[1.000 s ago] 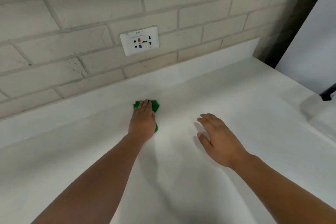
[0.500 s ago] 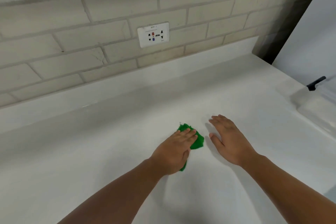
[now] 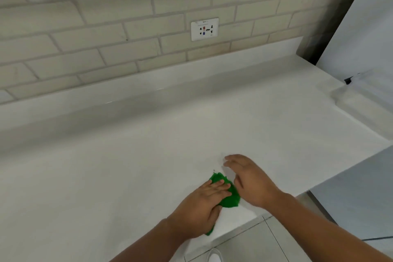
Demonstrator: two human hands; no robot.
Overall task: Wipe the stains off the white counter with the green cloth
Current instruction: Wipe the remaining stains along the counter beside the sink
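Note:
The green cloth (image 3: 230, 199) lies bunched on the white counter (image 3: 148, 155), close to its front edge. My left hand (image 3: 200, 206) presses flat on the cloth with straight fingers and covers most of it. My right hand (image 3: 253, 181) is just to the right of the cloth, fingers extended, on or just above the counter. I can make out no distinct stains on the counter.
A brick-tile wall with a white power socket (image 3: 204, 29) backs the counter. The counter ends at a front edge (image 3: 240, 227) near my hands, with tiled floor (image 3: 276, 240) below. A white ledge (image 3: 361, 104) and a white panel stand at the right.
My left hand has dragged the cloth from near the back wall toward the front edge and to the right. My right hand has stayed beside it, now closer to the cloth.

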